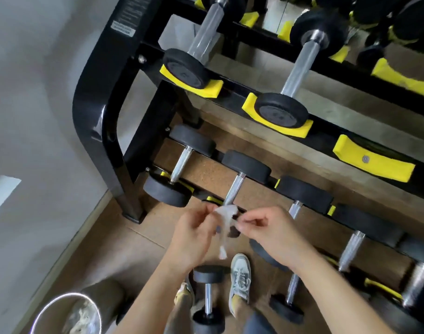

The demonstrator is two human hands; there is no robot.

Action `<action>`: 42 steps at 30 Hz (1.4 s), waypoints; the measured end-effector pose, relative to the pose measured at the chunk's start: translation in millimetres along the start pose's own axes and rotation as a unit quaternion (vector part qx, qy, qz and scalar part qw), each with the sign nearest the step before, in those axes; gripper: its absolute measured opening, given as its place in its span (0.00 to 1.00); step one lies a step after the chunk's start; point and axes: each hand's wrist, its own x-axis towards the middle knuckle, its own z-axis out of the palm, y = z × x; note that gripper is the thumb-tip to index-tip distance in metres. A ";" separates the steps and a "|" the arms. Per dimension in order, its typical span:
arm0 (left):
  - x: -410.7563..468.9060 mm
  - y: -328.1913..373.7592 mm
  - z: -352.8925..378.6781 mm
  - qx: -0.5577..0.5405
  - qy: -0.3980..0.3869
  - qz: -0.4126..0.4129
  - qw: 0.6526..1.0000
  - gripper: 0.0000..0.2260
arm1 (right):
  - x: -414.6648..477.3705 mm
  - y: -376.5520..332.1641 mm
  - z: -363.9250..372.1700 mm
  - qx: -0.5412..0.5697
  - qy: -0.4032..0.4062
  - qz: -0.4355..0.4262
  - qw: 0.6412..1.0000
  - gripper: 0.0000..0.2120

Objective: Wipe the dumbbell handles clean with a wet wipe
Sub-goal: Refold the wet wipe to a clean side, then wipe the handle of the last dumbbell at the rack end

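Head view, wet wipe: a thin, crumpled wet wipe (226,211) is held in the air between both hands, in front of the rack's lowest row, with one end trailing down.
Left hand: the left hand (194,235) pinches the wipe's left side with its fingertips.
Right hand: the right hand (271,231) pinches the right side between thumb and fingers.
Floor dumbbell: a small black dumbbell (208,296) lies on the wooden floor between the person's sneakers (241,278).
Rack: a black dumbbell rack (97,121) with yellow cradles holds steel-handled dumbbells (233,189) in tiers.
Bin: a metal-rimmed bin (59,298) at lower left holds crumpled white material.
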 end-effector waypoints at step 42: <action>187.0 -233.0 25.4 0.287 -0.012 0.209 0.935 0.12 | 270.0 219.7 77.0 -0.424 0.099 -0.543 0.718 0.13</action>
